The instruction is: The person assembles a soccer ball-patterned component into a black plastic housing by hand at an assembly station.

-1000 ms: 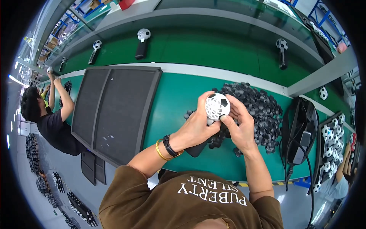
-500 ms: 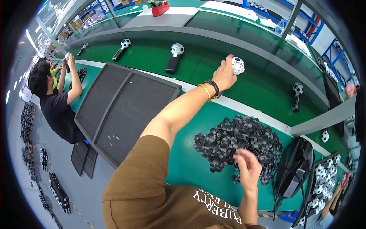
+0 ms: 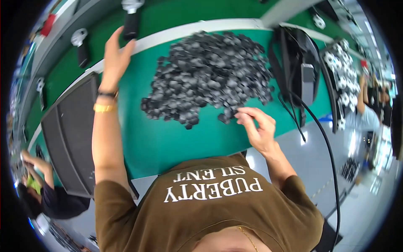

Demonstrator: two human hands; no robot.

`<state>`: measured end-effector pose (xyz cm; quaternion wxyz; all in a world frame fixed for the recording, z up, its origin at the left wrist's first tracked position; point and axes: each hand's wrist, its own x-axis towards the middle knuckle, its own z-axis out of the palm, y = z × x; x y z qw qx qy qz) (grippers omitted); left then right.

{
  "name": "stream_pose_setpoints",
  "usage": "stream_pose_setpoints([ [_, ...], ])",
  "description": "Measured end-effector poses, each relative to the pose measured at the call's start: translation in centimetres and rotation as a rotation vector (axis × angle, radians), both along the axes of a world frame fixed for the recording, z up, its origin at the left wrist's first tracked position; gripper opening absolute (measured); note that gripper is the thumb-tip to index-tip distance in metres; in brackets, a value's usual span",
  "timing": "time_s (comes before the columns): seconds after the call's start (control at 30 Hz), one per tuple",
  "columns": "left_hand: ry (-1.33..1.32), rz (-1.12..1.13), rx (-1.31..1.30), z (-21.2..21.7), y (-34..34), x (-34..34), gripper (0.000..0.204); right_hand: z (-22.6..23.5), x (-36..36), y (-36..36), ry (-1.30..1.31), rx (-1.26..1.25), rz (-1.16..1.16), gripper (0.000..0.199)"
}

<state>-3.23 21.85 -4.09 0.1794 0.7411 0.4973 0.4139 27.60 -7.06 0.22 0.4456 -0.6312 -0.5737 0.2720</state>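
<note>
Hanging open in the head view, the left hand point(image 3: 116, 59) stands beside one black-handled ball point(image 3: 132, 21), contact unclear; two similar pieces point(image 3: 82, 52) lie leftward. The right hand point(image 3: 261, 131), fingertips nearly pinched, contents untellable, meets one pile of black pieces point(image 3: 210, 75) on the surface point(image 3: 142, 143).

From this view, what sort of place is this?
Likely a factory assembly line: a heap of black pieces on a green bench, many black-and-white balls at right and a co-worker at left.
</note>
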Motion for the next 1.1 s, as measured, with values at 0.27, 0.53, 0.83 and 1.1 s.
stream_pose_setpoints([
  [0.27,-0.237,-0.184,-0.374,0.9,-16.5,3.0,0.054,-2.5,-0.8,-2.3,-0.09,-0.041,0.058,0.019],
  [0.53,-0.027,-0.177,-0.194,1.2,-21.0,3.8,0.055,-2.7,-2.6,-0.2,-0.046,0.185,0.028,0.018],
  [0.83,0.074,-0.035,-0.152,1.8,-23.3,0.2,0.054,-3.3,-4.1,3.0,-0.051,0.379,0.048,0.015],
  [1.1,0.122,0.014,-0.228,0.6,-28.7,-1.2,0.057,-3.0,-4.7,5.3,0.102,0.389,0.096,0.012],
])
